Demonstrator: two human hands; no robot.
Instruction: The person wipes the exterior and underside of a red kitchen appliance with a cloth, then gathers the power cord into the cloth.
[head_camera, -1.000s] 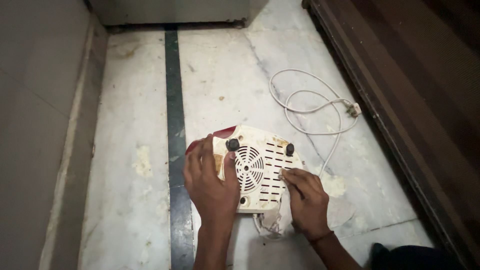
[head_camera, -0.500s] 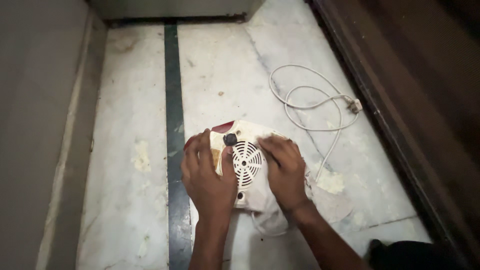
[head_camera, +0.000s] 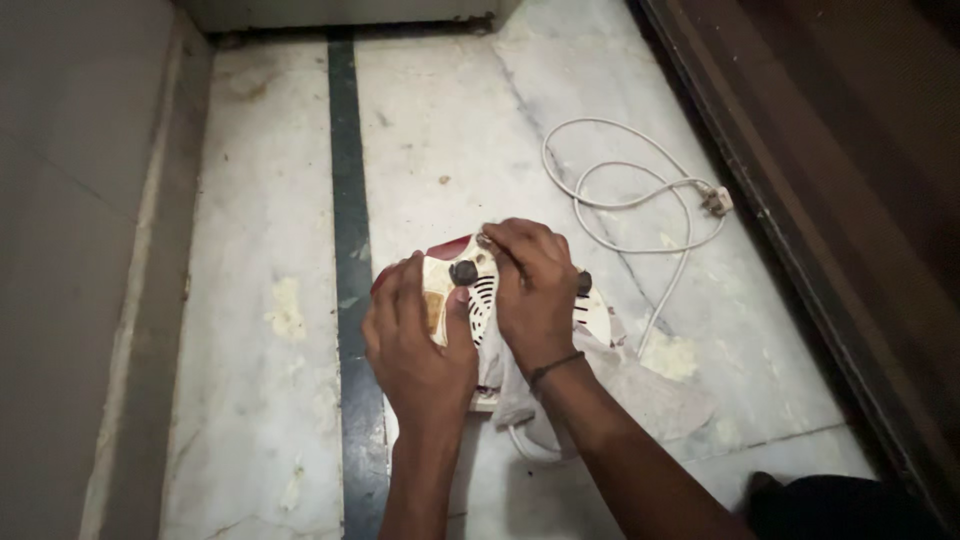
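Marble floor (head_camera: 450, 130), pale and stained, fills most of the frame. A dark inlaid strip (head_camera: 347, 200) runs top to bottom, left of centre. A grey wall (head_camera: 70, 250) with a skirting edge occupies the left side. A dark wooden frame (head_camera: 800, 250) crosses the right side diagonally. The base of a grey cabinet (head_camera: 340, 12) sits at top centre.

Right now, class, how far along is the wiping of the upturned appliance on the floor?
Done: the cream plastic appliance base lies underside up on the marble floor. In hand: the left hand steadies it while the right hand presses a pale cloth across its vents. Left: brownish stains show near the left thumb; the white cord lies loose.
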